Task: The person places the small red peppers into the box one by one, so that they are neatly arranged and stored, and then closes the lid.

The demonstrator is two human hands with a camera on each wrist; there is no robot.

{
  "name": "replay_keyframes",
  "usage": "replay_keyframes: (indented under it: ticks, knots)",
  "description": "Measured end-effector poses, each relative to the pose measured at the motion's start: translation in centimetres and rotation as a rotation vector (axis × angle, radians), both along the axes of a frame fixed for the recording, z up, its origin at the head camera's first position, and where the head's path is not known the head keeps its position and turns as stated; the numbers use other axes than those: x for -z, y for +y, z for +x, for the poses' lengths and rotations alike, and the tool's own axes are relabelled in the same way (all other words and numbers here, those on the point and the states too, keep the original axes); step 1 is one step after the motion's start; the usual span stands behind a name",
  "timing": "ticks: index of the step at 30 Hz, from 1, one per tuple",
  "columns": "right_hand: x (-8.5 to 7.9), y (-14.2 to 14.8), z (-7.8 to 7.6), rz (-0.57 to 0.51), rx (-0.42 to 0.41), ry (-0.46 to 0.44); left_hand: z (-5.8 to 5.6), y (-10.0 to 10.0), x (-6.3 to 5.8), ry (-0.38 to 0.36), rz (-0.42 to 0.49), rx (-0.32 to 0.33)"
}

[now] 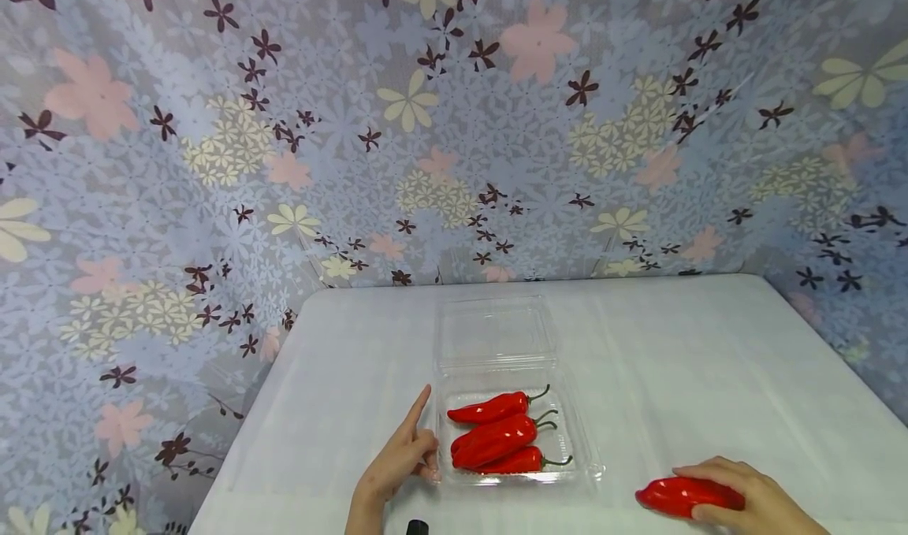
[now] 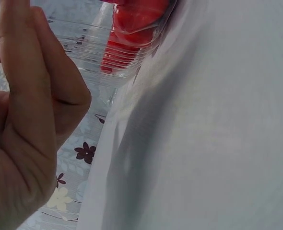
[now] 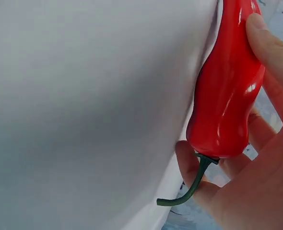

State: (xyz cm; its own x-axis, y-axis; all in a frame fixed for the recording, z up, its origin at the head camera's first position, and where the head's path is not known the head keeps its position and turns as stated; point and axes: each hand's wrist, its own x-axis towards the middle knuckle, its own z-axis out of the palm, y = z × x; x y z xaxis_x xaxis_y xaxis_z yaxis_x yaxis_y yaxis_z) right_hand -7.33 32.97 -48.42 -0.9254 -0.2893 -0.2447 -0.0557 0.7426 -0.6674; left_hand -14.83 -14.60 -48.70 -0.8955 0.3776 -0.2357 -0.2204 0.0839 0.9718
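Observation:
A glossy red pepper [image 1: 681, 496] with a curved green stem is in my right hand [image 1: 755, 497], gripped between thumb and fingers. The right wrist view shows this pepper [image 3: 225, 91] low over the white cloth, its stem pointing toward the palm side. Several more red peppers [image 1: 496, 439] lie in a clear plastic clamshell container [image 1: 585, 440], its lid [image 1: 493, 332] folded back. My left hand [image 1: 397, 458] is at the container's left wall, index finger extended alongside and the other fingers bent near the edge. Ribbed clear plastic [image 2: 93, 50] shows next to those fingers in the left wrist view.
A white cloth covers the table [image 1: 681, 362], whose back edge meets a flowered curtain [image 1: 454, 165]. The same curtain hangs at both sides. A small black object [image 1: 417, 527] shows at the bottom edge, beside my left wrist.

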Motion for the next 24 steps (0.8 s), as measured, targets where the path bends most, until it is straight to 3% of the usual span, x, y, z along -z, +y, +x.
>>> replay_keyframes:
  ticks: [3,9,12,17,24]
  knots:
    - [-0.9,-0.2,-0.4,0.050,0.084,0.030,0.0,-0.1,0.1,-0.003,-0.001,0.001]
    - [-3.6,-0.3,-1.5,0.078,0.215,0.352,-0.1,-0.1,0.2,-0.001,-0.005,0.000]
    - [-5.2,-0.4,-2.2,0.039,0.248,0.434,-0.1,-0.1,0.1,0.000,-0.005,-0.002]
    - [-8.0,-1.0,-3.9,-0.055,0.237,0.490,-0.1,-0.2,0.0,0.018,0.011,-0.008]
    - [-11.8,-3.3,-6.8,-0.111,0.112,0.631,-0.1,-0.1,0.2,0.018,0.029,0.009]
